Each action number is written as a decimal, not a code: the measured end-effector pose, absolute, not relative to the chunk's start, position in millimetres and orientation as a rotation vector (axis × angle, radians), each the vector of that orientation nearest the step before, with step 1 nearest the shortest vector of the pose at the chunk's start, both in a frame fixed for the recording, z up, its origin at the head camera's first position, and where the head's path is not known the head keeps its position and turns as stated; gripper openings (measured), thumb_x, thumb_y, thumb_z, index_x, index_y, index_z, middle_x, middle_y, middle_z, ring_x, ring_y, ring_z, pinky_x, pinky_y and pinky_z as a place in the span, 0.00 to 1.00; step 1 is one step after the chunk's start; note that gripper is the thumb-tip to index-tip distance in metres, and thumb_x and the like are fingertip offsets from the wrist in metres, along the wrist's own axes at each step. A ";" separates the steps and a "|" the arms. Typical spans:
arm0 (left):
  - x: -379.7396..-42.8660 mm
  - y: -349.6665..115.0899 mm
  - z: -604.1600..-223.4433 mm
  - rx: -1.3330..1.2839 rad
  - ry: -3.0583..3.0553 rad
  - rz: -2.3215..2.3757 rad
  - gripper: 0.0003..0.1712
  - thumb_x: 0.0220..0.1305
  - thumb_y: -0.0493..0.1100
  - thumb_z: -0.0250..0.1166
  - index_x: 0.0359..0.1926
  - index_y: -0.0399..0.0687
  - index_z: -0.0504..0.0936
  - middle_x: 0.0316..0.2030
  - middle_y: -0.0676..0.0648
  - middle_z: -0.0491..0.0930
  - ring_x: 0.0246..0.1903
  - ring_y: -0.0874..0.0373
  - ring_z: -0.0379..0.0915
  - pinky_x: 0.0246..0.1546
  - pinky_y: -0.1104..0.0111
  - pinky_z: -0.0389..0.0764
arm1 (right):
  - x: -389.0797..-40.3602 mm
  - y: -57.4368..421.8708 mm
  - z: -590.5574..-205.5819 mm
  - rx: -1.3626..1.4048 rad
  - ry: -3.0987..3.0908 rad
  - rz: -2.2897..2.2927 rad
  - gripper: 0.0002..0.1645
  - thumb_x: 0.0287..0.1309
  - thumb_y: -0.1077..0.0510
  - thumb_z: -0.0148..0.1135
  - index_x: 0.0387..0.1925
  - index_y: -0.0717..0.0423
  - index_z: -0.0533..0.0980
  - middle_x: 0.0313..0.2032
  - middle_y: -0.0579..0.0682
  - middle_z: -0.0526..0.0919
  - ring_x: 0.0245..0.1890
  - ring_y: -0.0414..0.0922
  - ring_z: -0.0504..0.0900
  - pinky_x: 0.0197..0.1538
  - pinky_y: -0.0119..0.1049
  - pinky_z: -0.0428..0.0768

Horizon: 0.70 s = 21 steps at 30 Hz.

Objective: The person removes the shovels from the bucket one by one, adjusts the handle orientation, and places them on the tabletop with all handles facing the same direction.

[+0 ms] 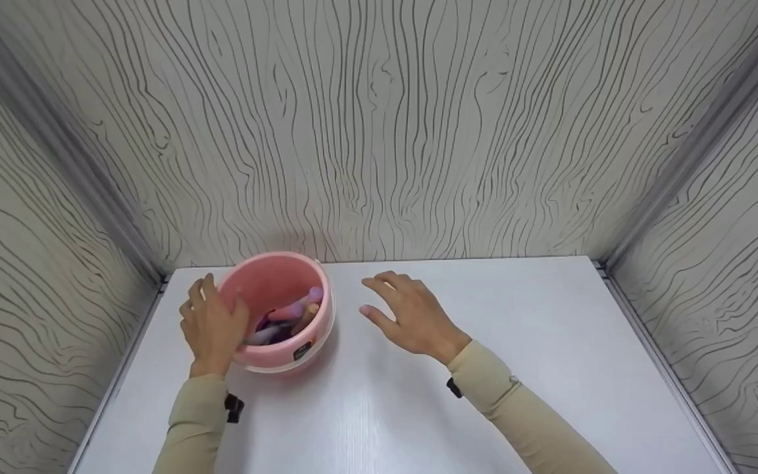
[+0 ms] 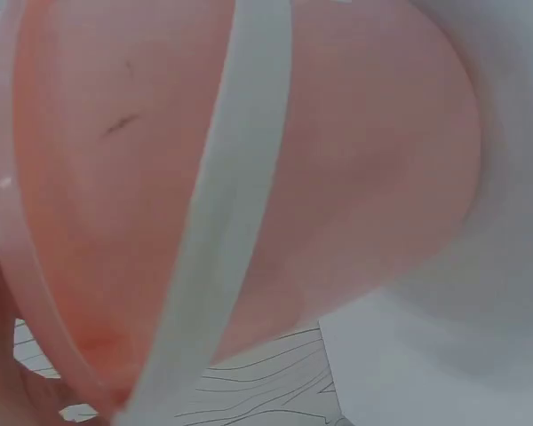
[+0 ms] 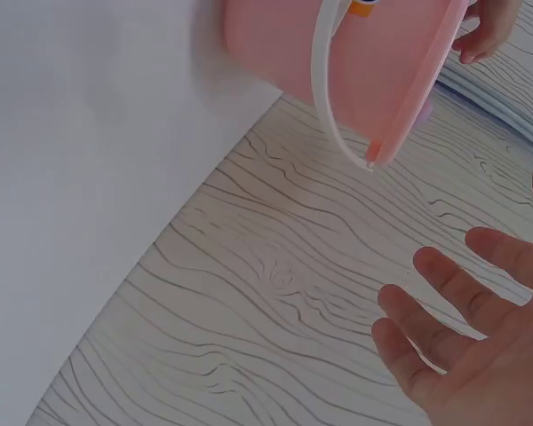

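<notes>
A pink bucket (image 1: 276, 356) with a white handle (image 2: 235, 177) stands upright on the white table. Inside lies a jumble of small things (image 1: 297, 308), lilac, pink, brown, white and dark; their kinds are hard to make out. My left hand (image 1: 211, 326) is at the bucket's left rim, thumb over the opening and the other fingers spread loosely outside; whether it touches the rim cannot be told. Right of the bucket, my right hand (image 1: 412, 316) hovers over the table, fingers apart, nothing in it. Its spread fingers (image 3: 449, 284) show in the right wrist view.
The white table (image 1: 517, 316) runs up to a wood-grain patterned back wall (image 1: 385, 131). Side walls with grey metal corner posts (image 1: 695, 151) enclose it left and right. A dark sticker (image 1: 303, 349) is on the bucket's front.
</notes>
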<state>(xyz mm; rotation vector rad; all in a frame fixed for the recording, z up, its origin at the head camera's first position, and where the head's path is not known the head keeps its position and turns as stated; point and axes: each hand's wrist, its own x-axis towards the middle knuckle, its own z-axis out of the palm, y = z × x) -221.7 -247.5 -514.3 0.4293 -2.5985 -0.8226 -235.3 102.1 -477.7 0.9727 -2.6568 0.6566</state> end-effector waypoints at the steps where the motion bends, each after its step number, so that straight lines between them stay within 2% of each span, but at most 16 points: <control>1: -222.1 -249.8 -515.2 0.446 -2.611 -0.836 0.41 0.76 0.51 0.55 0.79 0.31 0.58 0.76 0.24 0.60 0.66 0.18 0.63 0.62 0.26 0.69 | -235.8 97.1 -476.3 0.985 -2.651 0.648 0.31 0.79 0.37 0.55 0.70 0.51 0.77 0.64 0.52 0.83 0.63 0.53 0.83 0.67 0.56 0.80; 5: -224.7 -255.9 -519.1 0.519 -2.659 -0.954 0.41 0.78 0.51 0.53 0.81 0.32 0.54 0.75 0.23 0.60 0.65 0.20 0.65 0.59 0.27 0.72 | -239.1 80.0 -472.2 1.024 -2.649 0.614 0.31 0.78 0.38 0.56 0.71 0.49 0.77 0.65 0.51 0.82 0.64 0.51 0.82 0.69 0.53 0.80; 9: -228.1 -258.1 -523.4 0.571 -2.688 -1.163 0.40 0.80 0.50 0.48 0.81 0.31 0.51 0.74 0.24 0.59 0.68 0.24 0.63 0.64 0.29 0.70 | -244.5 67.8 -470.0 1.059 -2.654 0.580 0.30 0.78 0.39 0.58 0.71 0.48 0.77 0.65 0.49 0.82 0.65 0.50 0.81 0.70 0.51 0.80; 16: -231.9 -263.5 -523.8 0.553 -2.569 -1.387 0.32 0.81 0.44 0.44 0.74 0.24 0.63 0.68 0.23 0.68 0.69 0.27 0.66 0.73 0.35 0.65 | -258.5 37.5 -469.0 1.127 -2.605 0.553 0.24 0.78 0.42 0.59 0.64 0.48 0.82 0.60 0.48 0.85 0.60 0.48 0.84 0.64 0.49 0.82; 21: -229.6 -267.6 -524.8 0.596 -2.493 -1.449 0.30 0.84 0.44 0.43 0.74 0.24 0.64 0.69 0.23 0.69 0.70 0.28 0.67 0.74 0.37 0.65 | -265.8 12.1 -465.7 1.173 -2.628 0.457 0.22 0.77 0.43 0.58 0.63 0.47 0.81 0.59 0.48 0.85 0.60 0.46 0.83 0.62 0.46 0.82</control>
